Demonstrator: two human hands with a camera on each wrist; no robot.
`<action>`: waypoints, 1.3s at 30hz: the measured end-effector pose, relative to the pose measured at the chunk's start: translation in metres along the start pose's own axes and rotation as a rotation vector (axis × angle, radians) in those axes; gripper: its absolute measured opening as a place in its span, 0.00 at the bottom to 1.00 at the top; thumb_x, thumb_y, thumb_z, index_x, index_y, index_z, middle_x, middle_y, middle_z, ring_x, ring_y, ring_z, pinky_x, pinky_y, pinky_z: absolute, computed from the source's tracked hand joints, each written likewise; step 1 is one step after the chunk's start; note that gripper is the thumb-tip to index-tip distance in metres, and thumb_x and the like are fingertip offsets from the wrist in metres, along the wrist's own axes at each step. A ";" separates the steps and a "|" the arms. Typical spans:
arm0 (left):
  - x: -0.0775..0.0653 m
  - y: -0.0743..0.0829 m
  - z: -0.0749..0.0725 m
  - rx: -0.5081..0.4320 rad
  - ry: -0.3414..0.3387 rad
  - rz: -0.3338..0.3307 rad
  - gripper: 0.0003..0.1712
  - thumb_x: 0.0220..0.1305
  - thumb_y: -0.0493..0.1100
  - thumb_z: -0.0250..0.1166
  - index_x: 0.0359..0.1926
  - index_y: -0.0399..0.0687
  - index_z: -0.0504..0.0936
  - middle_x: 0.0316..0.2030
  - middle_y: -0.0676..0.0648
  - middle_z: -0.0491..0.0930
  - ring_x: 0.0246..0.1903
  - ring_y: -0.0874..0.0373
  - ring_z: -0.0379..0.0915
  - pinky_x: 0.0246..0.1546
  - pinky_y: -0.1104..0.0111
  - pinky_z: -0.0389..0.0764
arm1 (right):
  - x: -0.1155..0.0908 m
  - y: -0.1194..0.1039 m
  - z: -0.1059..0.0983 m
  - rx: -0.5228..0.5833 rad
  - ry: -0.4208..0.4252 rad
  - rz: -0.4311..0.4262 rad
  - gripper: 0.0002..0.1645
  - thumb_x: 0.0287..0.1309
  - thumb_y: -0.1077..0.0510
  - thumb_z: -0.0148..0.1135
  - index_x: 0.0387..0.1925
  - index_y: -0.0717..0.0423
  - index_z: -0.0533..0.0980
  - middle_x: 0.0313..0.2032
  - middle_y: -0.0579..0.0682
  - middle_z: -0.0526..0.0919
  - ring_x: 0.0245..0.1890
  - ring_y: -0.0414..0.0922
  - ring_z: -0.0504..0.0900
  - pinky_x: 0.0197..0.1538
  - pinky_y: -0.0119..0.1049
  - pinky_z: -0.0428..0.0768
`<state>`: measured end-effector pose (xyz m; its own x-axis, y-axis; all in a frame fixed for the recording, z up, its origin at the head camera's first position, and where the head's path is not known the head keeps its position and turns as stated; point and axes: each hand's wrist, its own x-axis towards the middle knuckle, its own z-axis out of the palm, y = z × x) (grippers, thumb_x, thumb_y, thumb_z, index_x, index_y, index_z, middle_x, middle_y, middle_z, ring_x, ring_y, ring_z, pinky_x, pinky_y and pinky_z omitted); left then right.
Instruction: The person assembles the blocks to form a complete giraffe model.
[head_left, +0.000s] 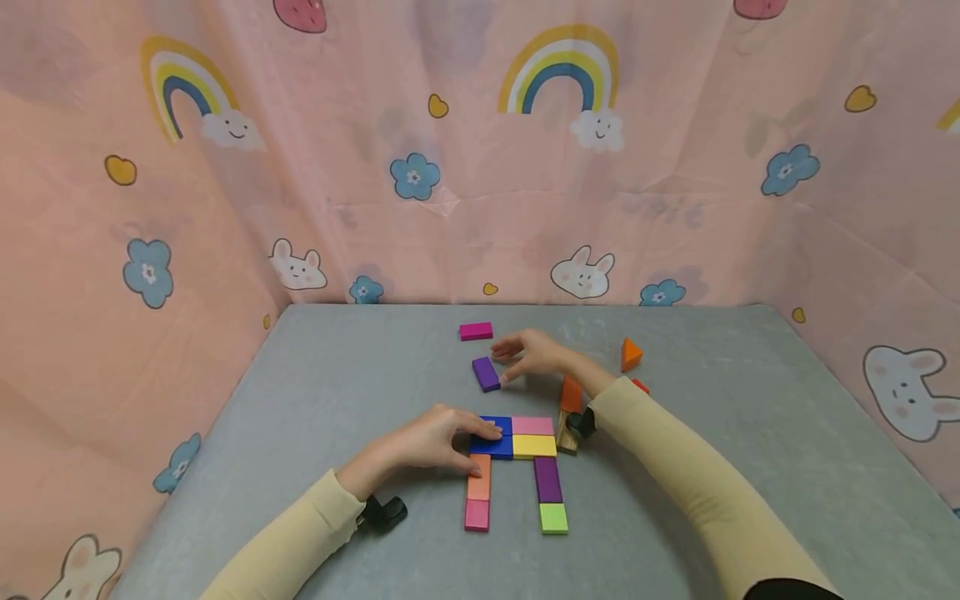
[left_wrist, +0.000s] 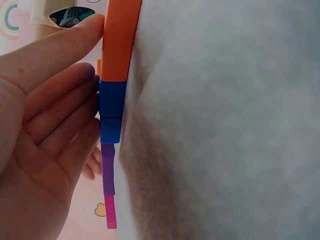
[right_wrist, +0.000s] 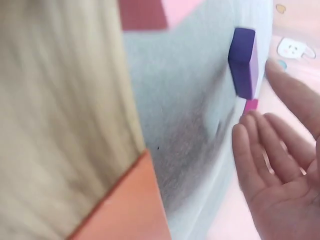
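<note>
Flat coloured blocks form a two-legged figure on the table. My left hand (head_left: 435,437) rests its fingertips over the blue blocks (head_left: 491,451) at the figure's upper left, thumb at the light orange block (head_left: 480,486) below them. In the left wrist view its fingers are loosely extended along the block edges. Beyond the figure, my right hand (head_left: 531,353) reaches toward a loose purple block (head_left: 485,375), thumb tip right at its near end and the other fingers spread behind. The right wrist view shows this purple block (right_wrist: 243,65) outside the palm, with nothing gripped.
Pink (head_left: 532,426), yellow (head_left: 535,447), dark purple (head_left: 548,480) and lime (head_left: 553,518) blocks complete the figure's right side. A magenta block (head_left: 476,332) lies farther back. Under the right forearm are an orange block (head_left: 571,394) and a wood-coloured block (head_left: 567,442); an orange triangular block (head_left: 631,354) lies beyond.
</note>
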<state>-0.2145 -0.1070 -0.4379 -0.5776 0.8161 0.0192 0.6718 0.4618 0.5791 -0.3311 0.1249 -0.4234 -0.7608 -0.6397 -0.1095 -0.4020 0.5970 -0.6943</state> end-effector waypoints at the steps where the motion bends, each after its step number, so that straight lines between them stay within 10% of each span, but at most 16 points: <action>1: 0.000 0.000 0.000 0.002 0.000 -0.001 0.29 0.53 0.51 0.72 0.58 0.53 0.79 0.56 0.58 0.78 0.59 0.64 0.71 0.59 0.67 0.72 | 0.001 0.001 0.000 -0.003 0.001 -0.007 0.38 0.47 0.58 0.73 0.60 0.62 0.71 0.55 0.56 0.80 0.55 0.50 0.78 0.58 0.42 0.76; 23: 0.002 0.002 0.001 -0.007 0.000 0.004 0.30 0.52 0.50 0.72 0.57 0.52 0.79 0.56 0.58 0.78 0.59 0.64 0.70 0.60 0.68 0.71 | 0.014 0.000 0.005 -0.085 -0.098 -0.006 0.36 0.46 0.57 0.74 0.59 0.56 0.73 0.59 0.54 0.76 0.60 0.50 0.74 0.62 0.44 0.72; 39: 0.001 0.001 0.002 -0.004 0.003 -0.002 0.30 0.53 0.52 0.72 0.58 0.53 0.79 0.56 0.59 0.77 0.59 0.64 0.70 0.59 0.68 0.72 | -0.027 0.029 -0.043 0.048 0.191 0.080 0.37 0.48 0.56 0.73 0.60 0.63 0.71 0.56 0.62 0.76 0.56 0.58 0.76 0.59 0.49 0.74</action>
<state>-0.2141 -0.1052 -0.4389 -0.5801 0.8143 0.0200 0.6687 0.4621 0.5825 -0.3444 0.1803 -0.4098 -0.8738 -0.4852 -0.0316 -0.3154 0.6151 -0.7226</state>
